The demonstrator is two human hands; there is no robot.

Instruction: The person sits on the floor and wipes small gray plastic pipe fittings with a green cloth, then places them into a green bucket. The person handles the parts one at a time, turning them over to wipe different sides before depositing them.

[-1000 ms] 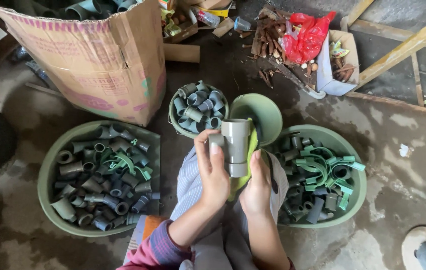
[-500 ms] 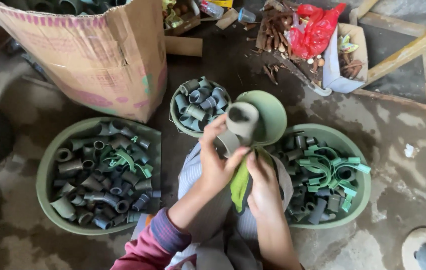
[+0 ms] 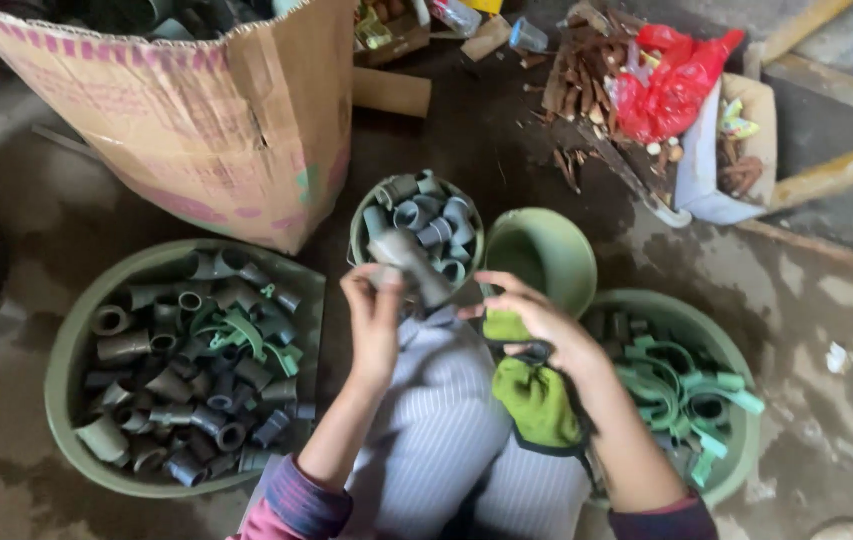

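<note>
My left hand (image 3: 374,312) grips a grey plastic pipe fitting (image 3: 412,264), tilted, just in front of a small round basket (image 3: 363,228) filled with similar grey fittings. To its right, my right hand (image 3: 536,320) has its fingers spread and rests on a green cloth (image 3: 536,398) draped over my lap; it has no hold on the fitting. My striped grey garment (image 3: 436,430) fills the lower middle.
A large green basin (image 3: 71,350) of grey fittings and green clips sits at left. At right, another green basin (image 3: 736,350) holds green clips. An empty green bowl (image 3: 546,250) stands between them. A big cardboard box (image 3: 196,120) is behind, with a red bag (image 3: 676,85) and scraps at back right.
My right hand has let go of the fitting and dropped to the green cloth. My left hand carried the fitting left, towards the small basket, and tilted it.
</note>
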